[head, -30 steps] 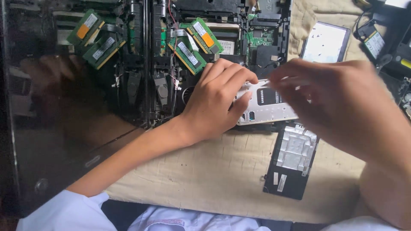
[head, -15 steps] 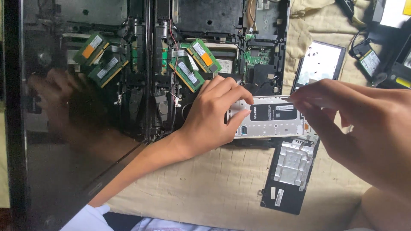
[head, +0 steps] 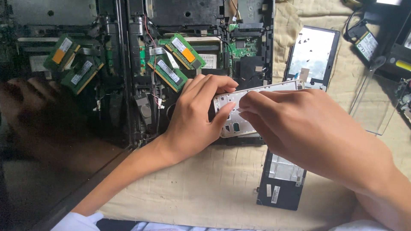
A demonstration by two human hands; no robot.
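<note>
Both hands hold a flat silver hard drive (head: pixel 233 112) tilted up over the near edge of an opened black laptop base (head: pixel 201 47). My left hand (head: pixel 195 117) grips its left end with fingers curled over the top. My right hand (head: pixel 299 126) pinches its upper face and covers its right half. Two green memory sticks (head: pixel 173 64) stand angled in their slots just beyond my left hand.
A glossy black screen (head: pixel 51 128) on the left mirrors my hand and the memory sticks. A black cover plate (head: pixel 280 186) lies on the beige cloth (head: pixel 205 188) under my right wrist. A shiny dark panel (head: pixel 312 53) and other black parts (head: pixel 385 38) sit at the right.
The hard drive has been lifted and tilted up off the laptop base. My right hand has slid left over it, and the view has moved closer.
</note>
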